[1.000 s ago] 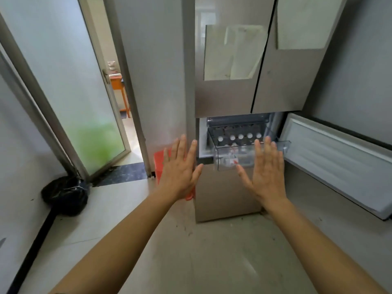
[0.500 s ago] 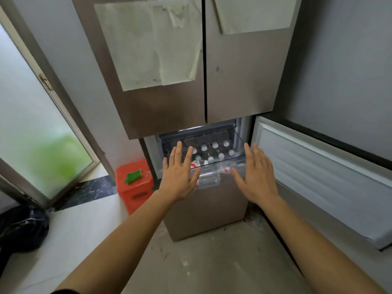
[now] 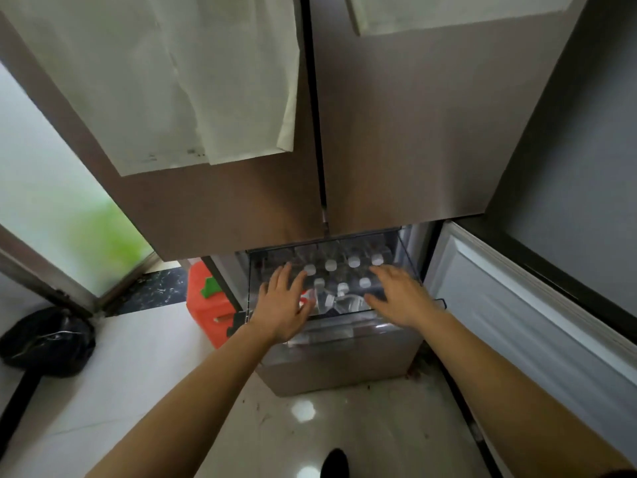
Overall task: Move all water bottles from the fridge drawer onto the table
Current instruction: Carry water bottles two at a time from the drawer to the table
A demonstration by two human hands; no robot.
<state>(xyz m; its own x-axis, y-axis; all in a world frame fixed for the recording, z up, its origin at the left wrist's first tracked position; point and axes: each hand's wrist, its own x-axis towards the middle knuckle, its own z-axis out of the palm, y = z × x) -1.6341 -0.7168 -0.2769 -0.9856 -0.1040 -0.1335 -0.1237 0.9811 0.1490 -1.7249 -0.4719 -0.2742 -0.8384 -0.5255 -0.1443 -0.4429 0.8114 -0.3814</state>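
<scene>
A clear plastic fridge drawer [image 3: 344, 331] stands pulled out below the two shut upper doors. Several water bottles [image 3: 339, 277] with white caps stand upright inside it in rows. My left hand [image 3: 284, 305] hovers flat over the drawer's left side, fingers spread, holding nothing. Over the right side, my right hand [image 3: 401, 296] is stretched out with fingers apart, also holding nothing. Both hands hide part of the front row of bottles. No table is in view.
The lower fridge door [image 3: 531, 326] is swung open to the right. A red container [image 3: 208, 301] stands on the floor left of the fridge. A black bag [image 3: 46, 341] lies by the frosted glass door [image 3: 51, 201]. Papers [image 3: 193, 84] hang on the upper doors.
I have moved much closer to the fridge. Both hands have gone from in front of the drawer to above the bottles inside it.
</scene>
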